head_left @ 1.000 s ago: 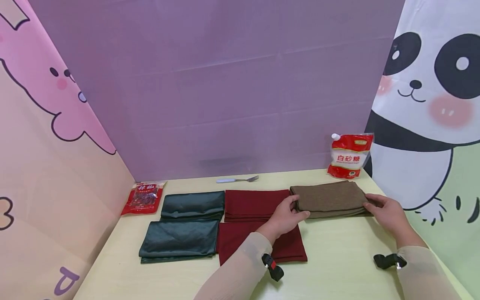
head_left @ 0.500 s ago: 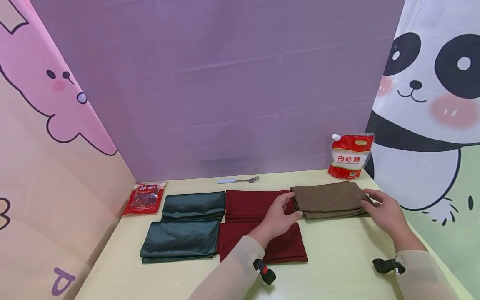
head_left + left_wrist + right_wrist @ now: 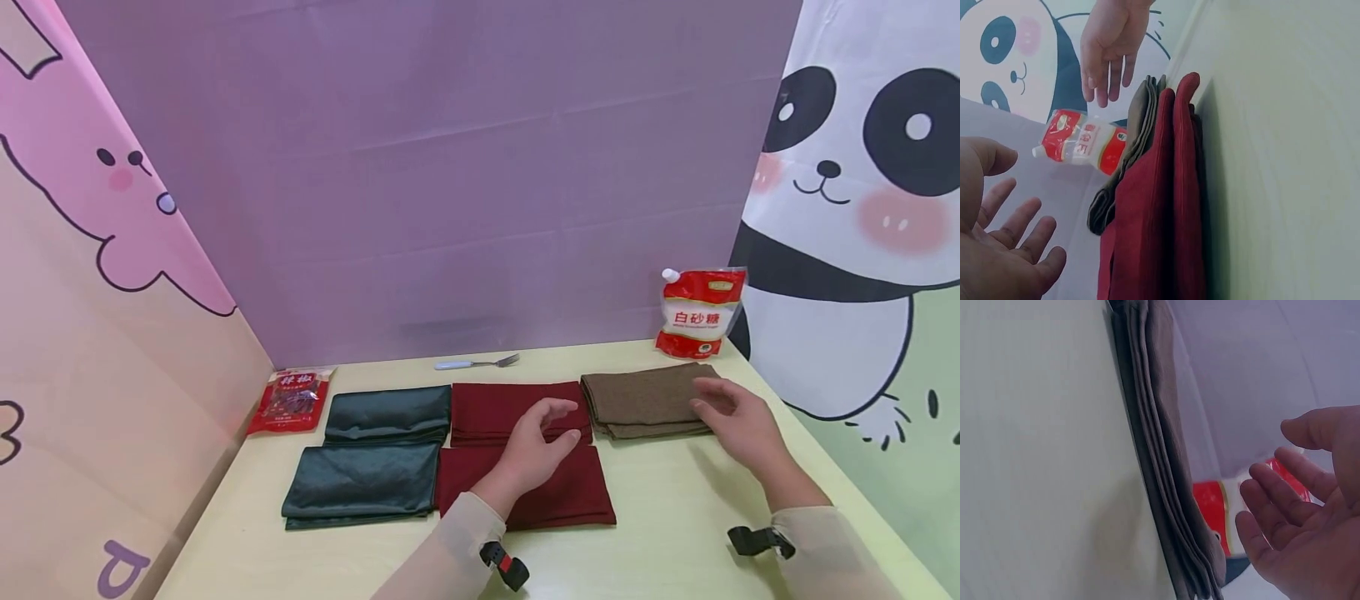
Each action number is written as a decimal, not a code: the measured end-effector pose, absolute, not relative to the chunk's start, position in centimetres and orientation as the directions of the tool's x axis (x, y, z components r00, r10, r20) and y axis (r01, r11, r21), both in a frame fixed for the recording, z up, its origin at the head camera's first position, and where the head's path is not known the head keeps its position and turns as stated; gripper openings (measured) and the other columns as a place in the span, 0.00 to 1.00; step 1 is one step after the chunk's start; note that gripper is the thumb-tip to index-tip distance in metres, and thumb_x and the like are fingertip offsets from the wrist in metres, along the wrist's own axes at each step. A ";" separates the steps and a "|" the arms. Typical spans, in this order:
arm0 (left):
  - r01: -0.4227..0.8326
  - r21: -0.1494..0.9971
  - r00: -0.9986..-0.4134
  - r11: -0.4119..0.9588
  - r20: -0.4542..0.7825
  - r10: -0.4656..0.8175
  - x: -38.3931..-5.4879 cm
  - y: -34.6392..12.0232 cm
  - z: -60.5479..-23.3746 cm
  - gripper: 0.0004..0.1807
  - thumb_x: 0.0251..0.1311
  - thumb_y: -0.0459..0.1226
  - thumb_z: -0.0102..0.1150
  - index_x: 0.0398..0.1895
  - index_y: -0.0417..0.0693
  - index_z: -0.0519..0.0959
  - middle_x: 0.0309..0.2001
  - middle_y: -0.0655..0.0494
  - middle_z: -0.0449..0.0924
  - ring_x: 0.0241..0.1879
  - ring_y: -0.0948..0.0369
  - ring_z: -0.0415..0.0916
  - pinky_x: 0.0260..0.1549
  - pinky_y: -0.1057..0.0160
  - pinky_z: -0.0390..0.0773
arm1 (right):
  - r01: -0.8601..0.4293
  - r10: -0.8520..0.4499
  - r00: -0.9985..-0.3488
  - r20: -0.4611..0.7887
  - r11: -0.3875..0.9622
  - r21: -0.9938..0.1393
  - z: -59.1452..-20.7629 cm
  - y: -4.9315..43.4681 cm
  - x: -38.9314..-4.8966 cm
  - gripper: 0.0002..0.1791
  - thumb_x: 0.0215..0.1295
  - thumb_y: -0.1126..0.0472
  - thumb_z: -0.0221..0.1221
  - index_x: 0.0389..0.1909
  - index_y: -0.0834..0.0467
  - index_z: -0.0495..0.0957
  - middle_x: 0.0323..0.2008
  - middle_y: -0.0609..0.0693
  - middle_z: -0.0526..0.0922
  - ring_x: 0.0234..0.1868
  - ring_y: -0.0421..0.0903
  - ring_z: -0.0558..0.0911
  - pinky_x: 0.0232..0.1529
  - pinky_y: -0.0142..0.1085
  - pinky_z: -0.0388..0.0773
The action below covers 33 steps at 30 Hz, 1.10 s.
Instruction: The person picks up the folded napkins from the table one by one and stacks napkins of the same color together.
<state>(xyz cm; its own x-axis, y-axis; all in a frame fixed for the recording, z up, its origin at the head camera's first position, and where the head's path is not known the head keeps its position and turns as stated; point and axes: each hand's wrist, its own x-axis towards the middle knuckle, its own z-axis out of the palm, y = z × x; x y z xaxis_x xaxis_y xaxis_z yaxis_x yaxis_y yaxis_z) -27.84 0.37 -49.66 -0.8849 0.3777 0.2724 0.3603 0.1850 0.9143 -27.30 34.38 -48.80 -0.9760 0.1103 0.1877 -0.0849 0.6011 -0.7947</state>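
Observation:
A folded brown cloth (image 3: 637, 400) lies at the right of the row, its stacked layers showing edge-on in the right wrist view. My right hand (image 3: 742, 429) hovers by its right end, fingers relaxed and holding nothing. Over the two folded red cloths, one behind (image 3: 510, 404) and one in front (image 3: 570, 496), hangs my left hand (image 3: 528, 454), loosely bent, with nothing in its grasp. In the left wrist view the left fingers (image 3: 1029, 219) are spread apart from the red cloth. Two folded dark green satin cloths, rear (image 3: 390, 412) and front (image 3: 363, 483), sit left of the red ones.
A red bag of dried chili (image 3: 294, 402) lies at the table's left edge. Behind the cloths rests a fork (image 3: 476, 363) with a pale handle. A spouted sugar pouch (image 3: 701, 315) stands at the back right corner. Printed walls enclose the pale table (image 3: 660, 533).
Both hands have come away from the brown cloth's ends. The left moved left and toward me over the red cloths; the right shifted slightly left. The brown cloth lies in place.

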 end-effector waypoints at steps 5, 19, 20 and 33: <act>0.377 0.900 -0.882 0.220 0.276 0.382 -27.3 -1.8 -49.3 0.20 0.74 0.36 0.62 0.66 0.59 0.77 0.64 0.64 0.76 0.68 0.56 0.71 0.68 0.42 0.70 | -0.108 0.094 -0.976 0.197 0.580 -0.808 -48.9 33.0 -27.1 0.26 0.81 0.54 0.57 0.71 0.63 0.72 0.63 0.67 0.77 0.62 0.66 0.77 0.42 0.15 0.73; 0.395 0.873 -0.894 0.287 0.293 0.340 -26.2 -6.7 -49.4 0.21 0.74 0.38 0.63 0.68 0.59 0.76 0.66 0.62 0.76 0.69 0.55 0.71 0.68 0.42 0.71 | -0.219 0.028 -0.955 0.294 0.601 -0.769 -49.4 30.4 -26.8 0.20 0.75 0.55 0.64 0.60 0.62 0.80 0.53 0.59 0.85 0.45 0.33 0.80 0.42 0.23 0.79; 0.396 0.872 -0.894 0.287 0.296 0.336 -26.1 -7.0 -49.5 0.21 0.74 0.38 0.63 0.68 0.59 0.76 0.66 0.61 0.76 0.69 0.54 0.71 0.67 0.41 0.71 | -0.222 0.023 -0.956 0.294 0.600 -0.768 -49.5 30.2 -26.8 0.20 0.75 0.54 0.65 0.60 0.61 0.80 0.52 0.59 0.85 0.45 0.34 0.80 0.42 0.23 0.79; 0.391 0.880 -0.902 0.270 0.308 0.304 -25.6 -11.4 -50.6 0.22 0.73 0.34 0.63 0.68 0.48 0.75 0.66 0.44 0.76 0.65 0.42 0.72 0.66 0.38 0.70 | -0.267 -0.046 -0.955 0.294 0.571 -0.776 -49.7 27.5 -26.6 0.18 0.71 0.56 0.69 0.55 0.62 0.82 0.46 0.55 0.87 0.44 0.45 0.84 0.39 0.31 0.82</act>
<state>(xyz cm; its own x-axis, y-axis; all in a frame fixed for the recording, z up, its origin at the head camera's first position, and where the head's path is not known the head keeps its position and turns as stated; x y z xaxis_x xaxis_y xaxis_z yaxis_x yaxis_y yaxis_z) -25.55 -11.38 -50.57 -0.9015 0.3043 0.3077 0.3913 0.2695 0.8799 -26.56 27.48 -49.66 -0.9548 -0.0464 0.2937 -0.2666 0.5714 -0.7762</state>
